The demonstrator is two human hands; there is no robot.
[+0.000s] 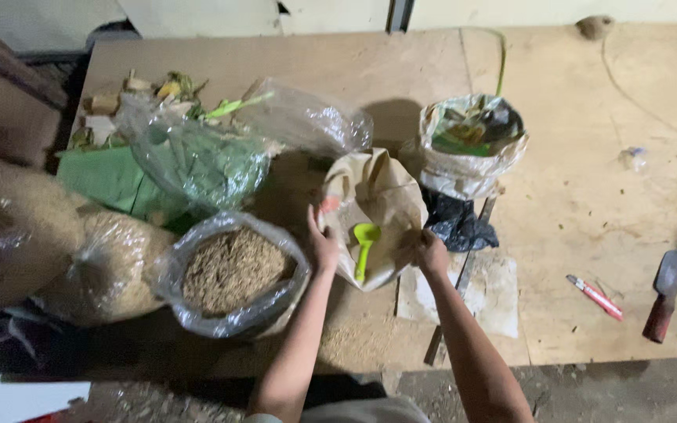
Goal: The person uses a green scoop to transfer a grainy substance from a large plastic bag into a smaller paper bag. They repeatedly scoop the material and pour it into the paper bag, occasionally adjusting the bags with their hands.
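I looked down and saw the left hand (323,244) holding the left edge of a brown paper bag (374,205), with its grip closed on the paper. The right hand (430,252) held the right edge of the same bag, and its grip was closed on the paper too. The bag sat near the middle of the wooden table (573,196), and its mouth was pulled open between the two hands. Inside it lay a green plastic scoop (364,247), with its bowl toward 12 o'clock and its handle toward 6 o'clock. At 9 o'clock from the bag, just beside the left hand, stood a clear plastic bag of brown husks (233,272) with its top rolled open. Further toward 9 o'clock lay two big sacks of the same kind of stuff (48,243). At 10 o'clock there was a clear bag with green leaves (205,160) in it. At 1 o'clock stood a shiny open bag (473,141), and a black plastic bag (457,223) lay right next to the paper bag at 3 o'clock. Well apart, at 4 o'clock, lay a red and white pen (595,298) and a small trowel with a red handle (664,296).
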